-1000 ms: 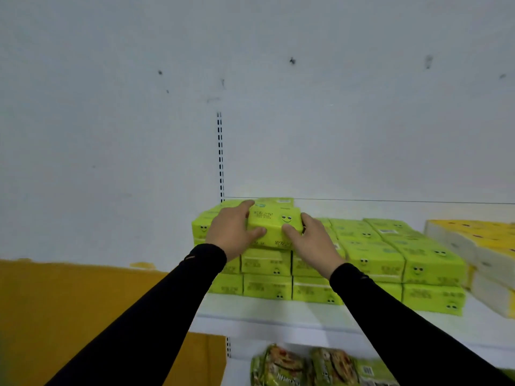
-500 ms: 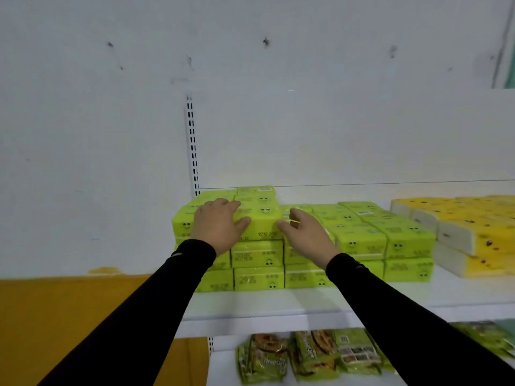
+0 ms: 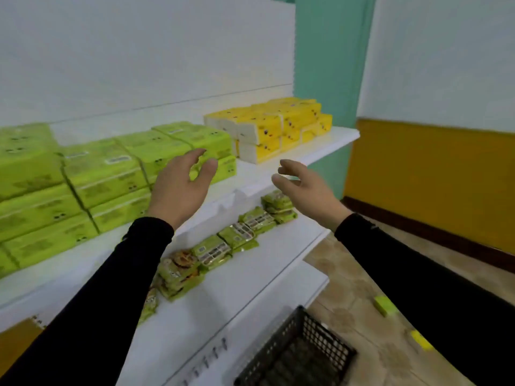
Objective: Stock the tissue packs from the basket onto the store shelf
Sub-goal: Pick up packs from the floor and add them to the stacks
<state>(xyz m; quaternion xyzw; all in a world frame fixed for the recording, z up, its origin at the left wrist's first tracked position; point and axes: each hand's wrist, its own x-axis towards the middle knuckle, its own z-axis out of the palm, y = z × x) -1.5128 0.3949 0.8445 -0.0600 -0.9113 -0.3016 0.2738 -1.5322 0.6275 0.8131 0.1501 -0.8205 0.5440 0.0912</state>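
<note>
White store shelf [image 3: 259, 174] carries stacked green tissue packs [image 3: 106, 174] beside yellow packs [image 3: 267, 129], while the left hand [image 3: 181, 188] and right hand [image 3: 306, 190] hover before it, fingers loosely spread and holding nothing, above a dark basket [image 3: 301, 355] on the floor.

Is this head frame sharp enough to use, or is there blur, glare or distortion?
Head view: soft with motion blur, print on the green tissue packs unreadable; the left hand and right hand smeared at the fingertips; wide-angle bend tilts the shelf; light flat, no glare, shadows faint.
</note>
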